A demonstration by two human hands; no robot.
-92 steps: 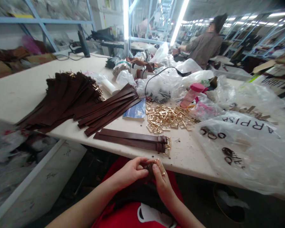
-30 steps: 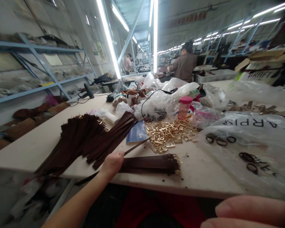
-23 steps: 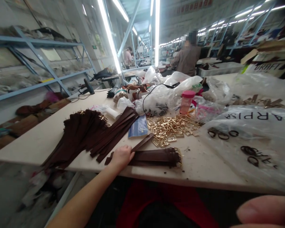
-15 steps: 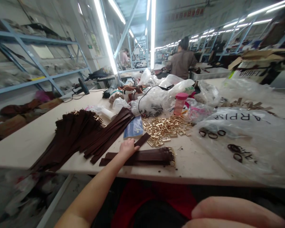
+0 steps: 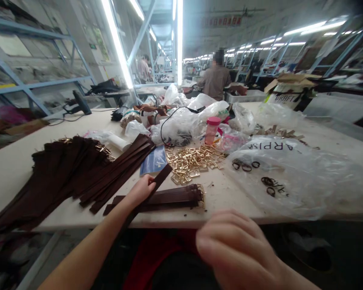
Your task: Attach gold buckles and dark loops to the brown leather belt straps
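Observation:
A dark brown leather strap (image 5: 161, 177) is pinched in my left hand (image 5: 141, 190). It slants from near the gold buckles down past the table's front edge, where my forearm partly covers it. Under and beside it lies a small stack of brown straps (image 5: 172, 197) with gold buckles at their right end. My right hand (image 5: 234, 241) is close to the camera, in front of the table edge, blurred, with its fingers curled; whatever may be inside them is hidden. Loose gold buckles (image 5: 193, 161) form a heap beyond the stack.
More brown straps (image 5: 63, 169) fan out at the left. A blue packet (image 5: 153, 161), a pink-lidded jar (image 5: 212, 131) and crumpled plastic bags (image 5: 181, 121) lie farther back. Dark rings (image 5: 268, 182) rest on a clear bag (image 5: 305, 173) at right. A person (image 5: 216, 80) stands beyond.
My left hand has lifted a strap off the stack, drawing its lower end towards me. My right hand has come up and inward from the lower right. The view has turned slightly right.

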